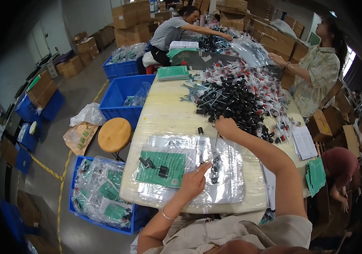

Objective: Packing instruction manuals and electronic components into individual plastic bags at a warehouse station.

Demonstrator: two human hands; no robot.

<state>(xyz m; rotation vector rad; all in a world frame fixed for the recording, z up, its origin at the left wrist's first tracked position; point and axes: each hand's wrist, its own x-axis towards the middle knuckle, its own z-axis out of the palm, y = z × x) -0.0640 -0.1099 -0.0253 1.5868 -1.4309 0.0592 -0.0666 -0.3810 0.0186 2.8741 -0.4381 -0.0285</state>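
Beyond the right hand (227,127) a heap of black caps (240,99) crowds the table (157,110), with loose wrenches (209,95) along its left side and white-and-red bottles (265,82) banked behind and to its right. One single cap (200,131) stands just left of that hand. To the left of both hands, down on the floor, are a round stool (115,134) and a blue bin (74,199) of filled bags; farther off, past the heap, two co-workers reach over the parts from either side. Under and around the left hand (194,182) lie clear plastic bags (227,192), and just left of it a green booklet (159,169) shows through the film, printed with dark lines too small to read and a little square code at its near right corner. The booklet's long axis runs left to right; dark parts (215,167) beside the left fingertips line up roughly away from the body. The hands are apart: the left lies on the bags, index finger stretched toward those parts, its grip hidden; the right bends its fingers at the heap's near edge, perhaps on a thin metal piece (216,140) pointing back toward the body, though I cannot tell whether they clasp it.
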